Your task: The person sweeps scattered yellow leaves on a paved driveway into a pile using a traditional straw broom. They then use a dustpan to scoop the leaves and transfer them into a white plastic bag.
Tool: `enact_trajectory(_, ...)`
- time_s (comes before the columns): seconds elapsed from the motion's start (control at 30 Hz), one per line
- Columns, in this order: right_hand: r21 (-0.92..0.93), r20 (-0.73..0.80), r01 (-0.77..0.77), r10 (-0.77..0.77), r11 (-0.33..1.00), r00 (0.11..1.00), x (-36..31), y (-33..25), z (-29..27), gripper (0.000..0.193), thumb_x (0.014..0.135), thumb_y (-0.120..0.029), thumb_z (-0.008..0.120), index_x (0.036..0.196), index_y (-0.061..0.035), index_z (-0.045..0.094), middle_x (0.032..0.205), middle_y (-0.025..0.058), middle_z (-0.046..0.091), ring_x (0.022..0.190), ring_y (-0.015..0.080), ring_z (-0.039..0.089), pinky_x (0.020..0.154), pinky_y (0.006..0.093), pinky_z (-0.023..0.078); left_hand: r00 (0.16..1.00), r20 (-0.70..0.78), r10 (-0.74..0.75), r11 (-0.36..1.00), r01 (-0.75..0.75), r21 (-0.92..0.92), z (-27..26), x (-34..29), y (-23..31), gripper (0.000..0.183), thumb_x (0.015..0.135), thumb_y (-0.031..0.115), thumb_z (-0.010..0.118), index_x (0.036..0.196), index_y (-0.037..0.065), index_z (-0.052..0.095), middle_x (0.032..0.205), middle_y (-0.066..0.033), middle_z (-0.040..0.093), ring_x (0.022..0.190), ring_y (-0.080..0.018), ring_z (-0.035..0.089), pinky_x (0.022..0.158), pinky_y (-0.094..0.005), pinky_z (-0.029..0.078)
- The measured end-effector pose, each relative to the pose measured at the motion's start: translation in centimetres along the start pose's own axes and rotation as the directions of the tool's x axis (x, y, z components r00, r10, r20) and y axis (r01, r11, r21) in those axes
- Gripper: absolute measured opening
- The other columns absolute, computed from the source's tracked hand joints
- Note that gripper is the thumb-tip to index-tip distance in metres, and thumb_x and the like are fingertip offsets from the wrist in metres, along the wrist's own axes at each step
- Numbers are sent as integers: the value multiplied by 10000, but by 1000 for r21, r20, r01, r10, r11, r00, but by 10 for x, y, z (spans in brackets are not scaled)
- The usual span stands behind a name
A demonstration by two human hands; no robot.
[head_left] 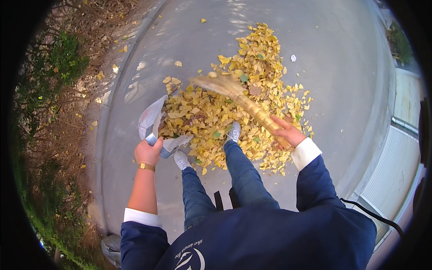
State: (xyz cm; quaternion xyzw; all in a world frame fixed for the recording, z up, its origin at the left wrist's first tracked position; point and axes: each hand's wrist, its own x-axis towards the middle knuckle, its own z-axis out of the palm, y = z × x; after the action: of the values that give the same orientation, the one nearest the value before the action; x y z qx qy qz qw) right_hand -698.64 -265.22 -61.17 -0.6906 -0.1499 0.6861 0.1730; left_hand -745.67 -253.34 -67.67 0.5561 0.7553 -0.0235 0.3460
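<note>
My right hand (288, 133) is closed around the handle of a short straw broom (252, 108). The broom slants up to the left over a heap of yellow fallen leaves (211, 112), its bristle end smeared by motion. At the heap's left edge, my left hand (147, 152) grips a white plastic bag (150, 118) together with a stiff grey-blue piece (166, 150), whose kind I cannot make out. The bag's mouth faces the leaves, and some leaves lie right against it. My fingers hide part of that grip.
My white shoes (234, 132) stand at the heap's near edge. A kerb (118, 85) runs along the left, with dry shrubs (63, 58) beyond. A white scrap (293, 58) lies on the grey pavement (333, 90). At lower left sits a grey bag (111, 248).
</note>
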Motion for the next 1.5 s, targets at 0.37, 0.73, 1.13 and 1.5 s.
enact_trajectory(0.37, 209, -486, 256, -127, 944, 865, 226, -73, -225, 492, 942, -244, 479, 1409, -183, 337, 811, 88, 577, 549, 170, 569, 441, 315, 477, 988, -148, 34, 982, -61, -181, 19, 17, 4, 384, 734, 316, 724, 772, -58, 648, 672, -83, 644, 597, -146, 577, 566, -332, 482)
enact_trajectory(0.73, 92, -501, 50, 3, 994, 866, 368, -91, -266, 295, 948, -215, 424, 1240, -173, 438, 781, 68, 564, 579, 170, 578, 433, 332, 460, 995, -97, 11, 948, -41, -317, 23, 20, -21, 257, 779, 239, 697, 718, 5, 609, 639, 36, 537, 565, -66, 443, 490, -253, 349)
enact_trajectory(1.13, 572, -18, -286, 361, 769, 932, 125, 91, -22, 609, 969, -288, 415, 1513, -314, 145, 789, 120, 545, 536, 191, 527, 403, 336, 444, 993, -102, 52, 978, -71, -194, 17, 25, -18, 372, 765, 302, 721, 700, -45, 604, 620, -22, 568, 576, -107, 476, 510, -320, 414)
enact_trajectory(1.5, 566, -329, 21, 202, 824, 922, 63, 102, -93, 569, 960, -275, 418, 1504, -263, 255, 711, 100, 530, 433, 170, 465, 351, 297, 385, 994, -108, -10, 989, -6, -146, 12, 28, -9, 449, 737, 381, 718, 814, -59, 671, 676, -87, 648, 618, -152, 586, 596, -333, 487)
